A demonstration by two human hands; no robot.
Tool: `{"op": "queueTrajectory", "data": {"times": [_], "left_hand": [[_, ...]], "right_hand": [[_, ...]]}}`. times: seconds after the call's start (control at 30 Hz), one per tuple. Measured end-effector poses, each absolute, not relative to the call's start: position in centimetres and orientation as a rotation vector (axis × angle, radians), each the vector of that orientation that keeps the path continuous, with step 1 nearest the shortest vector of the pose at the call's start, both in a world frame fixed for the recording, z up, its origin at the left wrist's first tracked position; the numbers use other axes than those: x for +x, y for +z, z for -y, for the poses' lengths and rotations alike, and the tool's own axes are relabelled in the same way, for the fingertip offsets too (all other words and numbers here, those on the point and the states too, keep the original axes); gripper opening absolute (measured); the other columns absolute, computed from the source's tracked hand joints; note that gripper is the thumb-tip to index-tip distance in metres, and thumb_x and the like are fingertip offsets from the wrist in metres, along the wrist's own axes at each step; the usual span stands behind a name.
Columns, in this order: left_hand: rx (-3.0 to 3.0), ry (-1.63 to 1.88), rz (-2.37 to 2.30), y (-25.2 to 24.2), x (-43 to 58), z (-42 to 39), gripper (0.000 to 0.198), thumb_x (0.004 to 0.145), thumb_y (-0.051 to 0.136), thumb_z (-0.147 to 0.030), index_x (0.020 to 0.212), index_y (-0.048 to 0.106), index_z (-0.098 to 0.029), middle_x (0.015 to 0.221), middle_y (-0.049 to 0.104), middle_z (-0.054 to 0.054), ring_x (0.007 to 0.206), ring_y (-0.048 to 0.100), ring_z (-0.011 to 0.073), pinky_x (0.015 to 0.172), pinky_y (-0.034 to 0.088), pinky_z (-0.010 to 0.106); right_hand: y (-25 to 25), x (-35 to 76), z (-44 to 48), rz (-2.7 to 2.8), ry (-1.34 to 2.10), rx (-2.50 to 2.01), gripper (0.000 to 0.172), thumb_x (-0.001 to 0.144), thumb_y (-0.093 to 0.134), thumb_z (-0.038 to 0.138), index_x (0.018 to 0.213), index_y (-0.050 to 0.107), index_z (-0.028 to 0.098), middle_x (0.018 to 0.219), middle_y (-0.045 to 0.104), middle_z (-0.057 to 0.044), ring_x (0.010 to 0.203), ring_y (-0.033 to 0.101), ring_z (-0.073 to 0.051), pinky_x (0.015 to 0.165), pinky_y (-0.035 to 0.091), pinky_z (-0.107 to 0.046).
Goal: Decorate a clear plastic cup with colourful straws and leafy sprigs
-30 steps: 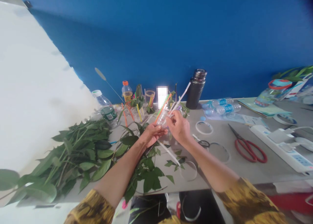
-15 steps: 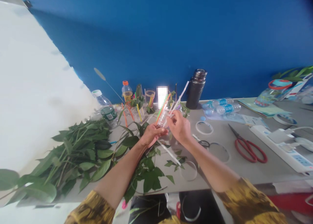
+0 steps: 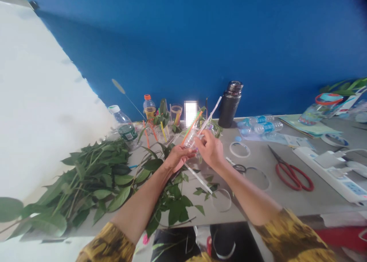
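Observation:
My left hand [image 3: 178, 157] is closed around the base of a small clear plastic cup [image 3: 190, 138], held tilted above the grey table [image 3: 286, 193]. Several straws stick out of the cup, orange, green and white [image 3: 212, 111]. My right hand [image 3: 210, 148] pinches at the cup's rim among the straws. A long white straw [image 3: 198, 178] lies on the table under my hands, among loose green leaves [image 3: 174, 204].
A big pile of leafy branches [image 3: 86, 178] fills the left. Bottles [image 3: 125, 126], cups with straws and a dark flask [image 3: 231, 103] stand at the blue wall. Clear rings [image 3: 239, 149], small scissors [image 3: 237, 167], red scissors [image 3: 289, 172], lying water bottles [image 3: 258, 124] and a power strip [image 3: 332, 172] lie right.
The cup and both hands shift only slightly; the straws tilt a little. Nothing else has moved.

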State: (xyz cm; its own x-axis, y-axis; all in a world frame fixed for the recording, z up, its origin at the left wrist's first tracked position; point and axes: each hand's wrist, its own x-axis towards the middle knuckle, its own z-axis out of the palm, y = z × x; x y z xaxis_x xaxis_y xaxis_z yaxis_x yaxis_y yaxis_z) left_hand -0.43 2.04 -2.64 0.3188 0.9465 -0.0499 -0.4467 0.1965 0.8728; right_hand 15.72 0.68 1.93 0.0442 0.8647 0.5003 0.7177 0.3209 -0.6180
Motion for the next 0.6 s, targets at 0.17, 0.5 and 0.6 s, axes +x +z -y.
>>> {"op": "queueTrajectory", "data": {"times": [0.17,0.5,0.6], "left_hand": [[0.904,1.096,-0.684,-2.57,-0.54,-2.01,0.049,0.061,0.096,-0.024,0.103,0.076,-0.01,0.102,0.078,0.013,0.094,0.074,0.0225,0.087,0.057,0.032],[0.9,1.07,-0.675,-2.36,-0.7,-1.93,0.059,0.063,0.093,-0.023,0.117,0.072,-0.01,0.11,0.075,0.015,0.097,0.073,0.0239,0.084,0.058,0.033],[0.888,1.09,-0.637,-2.26,-0.68,-1.83,0.08,0.062,0.093,-0.021,0.135,0.061,-0.02,0.113,0.075,0.009,0.092,0.073,0.0232,0.082,0.059,0.034]], "right_hand": [[2.22,15.94,-0.62,1.743,0.252,-1.447,0.029,0.092,0.059,0.043,0.112,0.065,0.023,0.058,0.064,0.005,0.055,0.06,-0.019,0.058,0.035,-0.027],[2.54,16.39,-0.95,1.897,0.324,-1.397,0.012,0.095,0.059,0.032,0.093,0.066,0.023,0.062,0.067,0.001,0.056,0.061,-0.019,0.056,0.035,-0.027],[2.58,16.42,-0.96,1.891,0.405,-1.391,0.01,0.096,0.059,0.029,0.092,0.066,0.023,0.063,0.069,0.001,0.057,0.063,-0.019,0.057,0.038,-0.027]]}}
